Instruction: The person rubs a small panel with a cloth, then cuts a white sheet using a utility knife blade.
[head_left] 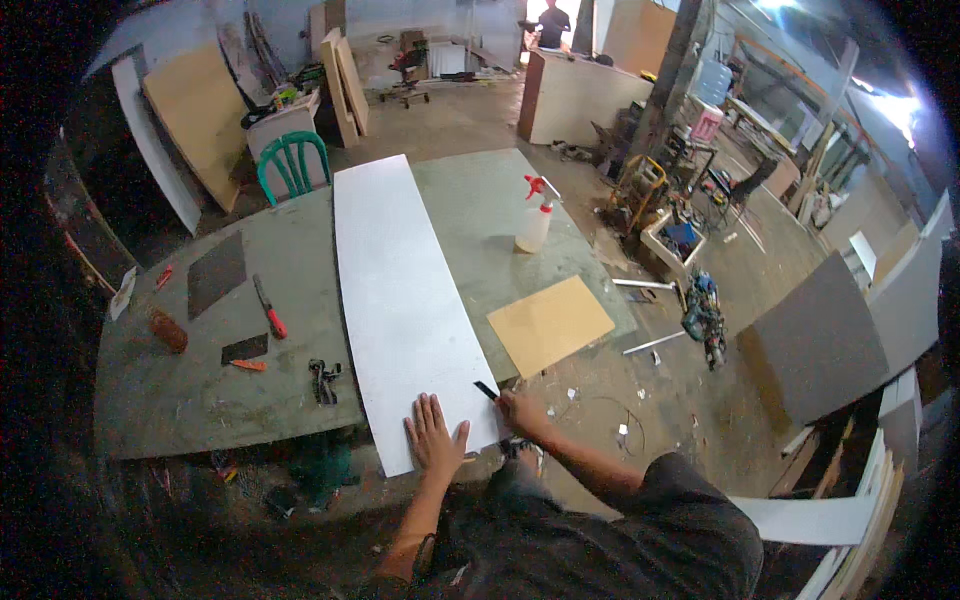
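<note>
A long white board (400, 290) lies lengthwise on the grey-green table, its near end close to my body. My left hand (435, 438) rests flat on that near end, fingers stretched out. At the board's right edge, my right hand (523, 413) is closed round a thin flat black strip-like tool (485, 390); its tip points up and left over the board. The part inside my fist is hidden, so I cannot tell its exact kind. To the right of the board, a tan rectangular sheet (552, 325) lies across the table's edge.
A spray bottle (535, 225) with a red head stands beyond the tan sheet. Left of the board lie a red-handled saw-like tool (270, 310), an orange cutter (248, 365), a black clamp-like tool (323, 382) and a brown roll (168, 331). A green chair (293, 165) stands behind the table.
</note>
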